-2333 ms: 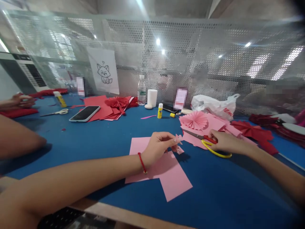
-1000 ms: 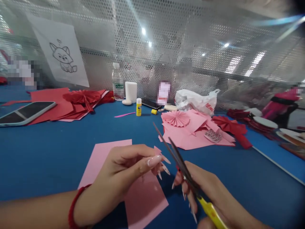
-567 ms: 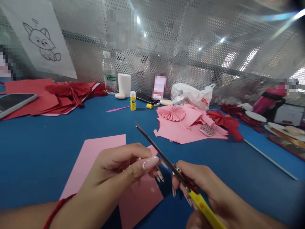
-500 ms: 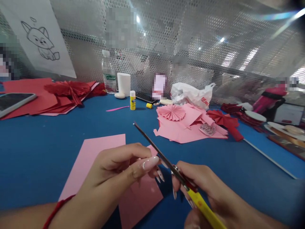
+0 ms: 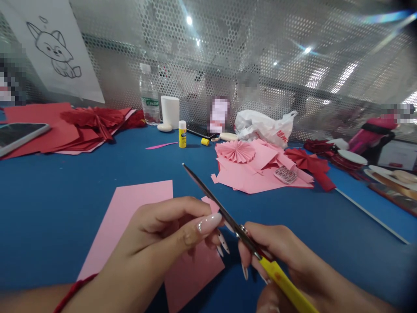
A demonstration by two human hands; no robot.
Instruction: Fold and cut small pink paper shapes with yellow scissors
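Between the thumb and fingers of my left hand is a small piece of pink paper, mostly covered by the fingers. My right hand is wrapped around the yellow handle of a pair of scissors. The blades point up and to the left and lie right beside the pink piece at my left thumbnail; whether they are cutting it I cannot tell. Under my left hand a larger pink sheet lies on the blue table.
A yellow glue stick, its cap and a pink plastic strip lie ahead. Pink papers with a folded fan are right of them. Red papers lie far left; a water bottle stands behind.
The scissors' blades look closer together now. Both hands have shifted slightly right, and the camera view has moved a little.
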